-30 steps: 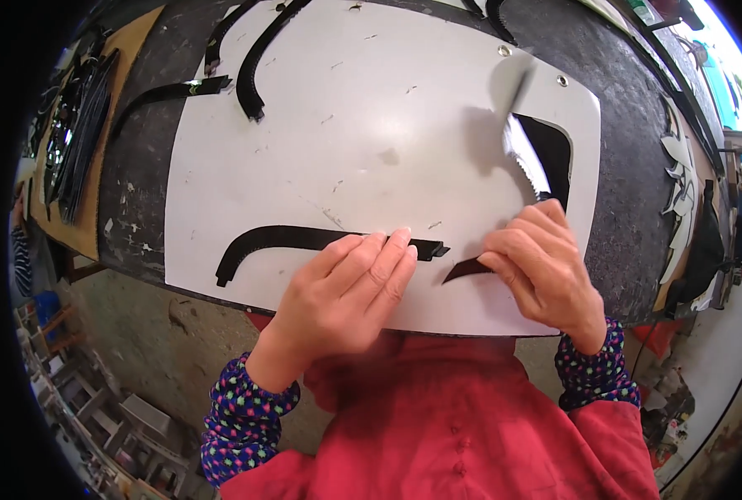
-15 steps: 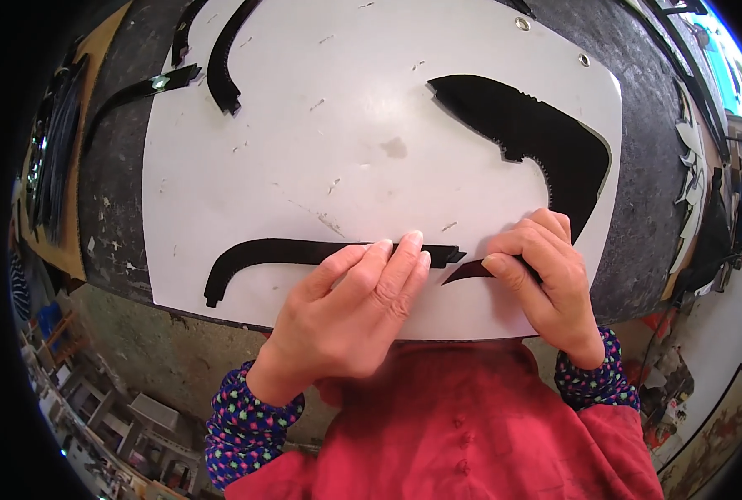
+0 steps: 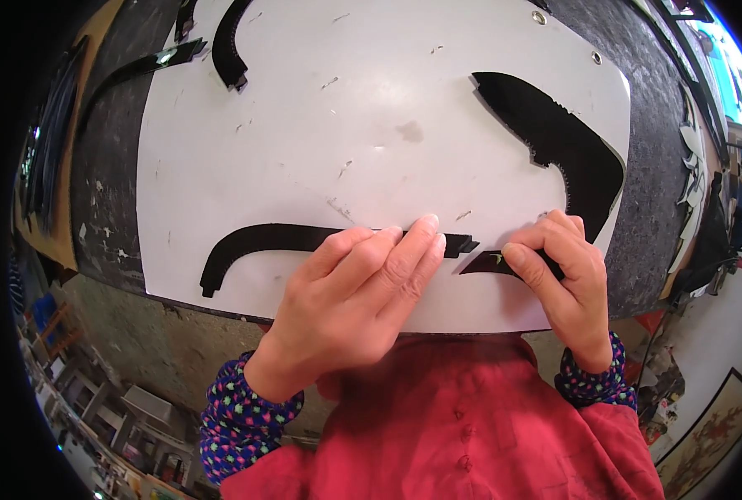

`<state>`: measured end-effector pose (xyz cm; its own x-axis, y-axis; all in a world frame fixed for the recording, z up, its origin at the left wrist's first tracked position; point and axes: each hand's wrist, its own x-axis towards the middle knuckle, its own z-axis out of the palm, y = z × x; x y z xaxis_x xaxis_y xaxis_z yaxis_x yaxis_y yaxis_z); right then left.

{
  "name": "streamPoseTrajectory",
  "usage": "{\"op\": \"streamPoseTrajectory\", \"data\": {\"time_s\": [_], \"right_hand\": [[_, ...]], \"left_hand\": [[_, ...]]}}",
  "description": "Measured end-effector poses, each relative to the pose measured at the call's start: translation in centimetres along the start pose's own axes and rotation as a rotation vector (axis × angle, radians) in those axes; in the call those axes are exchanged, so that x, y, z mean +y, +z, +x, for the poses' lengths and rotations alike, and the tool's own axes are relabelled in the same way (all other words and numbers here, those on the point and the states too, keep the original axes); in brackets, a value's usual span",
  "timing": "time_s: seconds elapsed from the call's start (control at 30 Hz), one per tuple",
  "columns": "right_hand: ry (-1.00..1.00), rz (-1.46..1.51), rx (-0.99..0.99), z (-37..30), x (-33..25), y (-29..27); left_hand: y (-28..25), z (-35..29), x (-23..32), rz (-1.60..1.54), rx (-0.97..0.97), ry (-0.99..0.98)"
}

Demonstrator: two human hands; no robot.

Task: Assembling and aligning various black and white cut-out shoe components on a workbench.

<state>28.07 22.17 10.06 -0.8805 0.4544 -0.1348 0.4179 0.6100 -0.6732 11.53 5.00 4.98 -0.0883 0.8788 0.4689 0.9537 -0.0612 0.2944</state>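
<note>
My left hand (image 3: 350,296) lies with its fingers stretched out flat over a black curved strip (image 3: 242,248), pressing it on the white mat. The strip bends down at its left end. Its stepped right end (image 3: 464,244) sticks out beyond my fingertips. My right hand (image 3: 562,279) pinches, between thumb and fingers, a glossy dark pointed end (image 3: 481,262) just right of the strip, apart from it. A wide black curved piece (image 3: 583,150) with a toothed inner edge runs down behind that hand. The hand hides whether the two join.
The white mat (image 3: 304,158) with metal eyelets covers much of a dark worktable (image 3: 108,192). More black curved strips (image 3: 229,58) lie at the far left. Long dark strips (image 3: 50,154) lie on brown board at the left edge, white offcuts (image 3: 694,162) at the right.
The wide black piece has turned clockwise on the mat, its far tip shifting right. The pointed end and left hand barely move against the mat. The whole view has shifted slightly.
</note>
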Motion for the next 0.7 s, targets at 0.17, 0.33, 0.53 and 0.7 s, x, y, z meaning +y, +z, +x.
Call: {"op": "streamPoseTrajectory", "data": {"time_s": [0.17,0.33,0.53,0.7], "right_hand": [[0.022,-0.007,0.011,0.07,-0.11,0.32],[0.057,-0.015,0.019,0.01,-0.07,0.47],[0.062,-0.018,0.044,0.02,-0.08,0.67],[0.051,-0.001,0.056,0.19,-0.02,0.99]], "left_hand": [[0.05,-0.16,0.05,-0.024,0.007,-0.018],[-0.10,-0.20,0.01,-0.034,-0.013,-0.025],[-0.07,-0.25,0.03,-0.037,-0.009,-0.013],[-0.14,-0.38,-0.04,-0.023,-0.015,0.011]]}}
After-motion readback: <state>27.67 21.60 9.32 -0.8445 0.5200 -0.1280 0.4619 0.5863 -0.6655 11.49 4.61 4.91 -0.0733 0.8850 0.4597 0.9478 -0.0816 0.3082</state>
